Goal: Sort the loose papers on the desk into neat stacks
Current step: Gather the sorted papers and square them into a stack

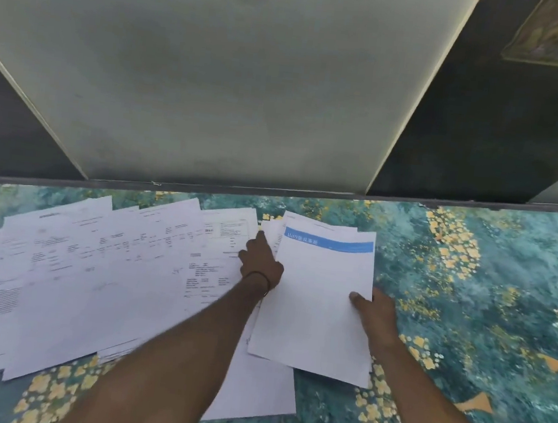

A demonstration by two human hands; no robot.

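Gripping the right edge of a small stack of sheets (319,301), the right hand (375,311) has its thumb pressed on top and its fingers tucked underneath, out of sight. The top sheet carries a blue header band (329,242) at its far end, and the stack's long axis runs away from the person, tilted slightly to the right. The left hand (262,261) reaches across with fingers extended, resting on the loose papers (91,277) just beside the stack; it holds nothing. Those papers fan out overlapping to the left, near the desk's (485,302) far edge under a white panel (232,86). Bare patterned surface lies open to the right.
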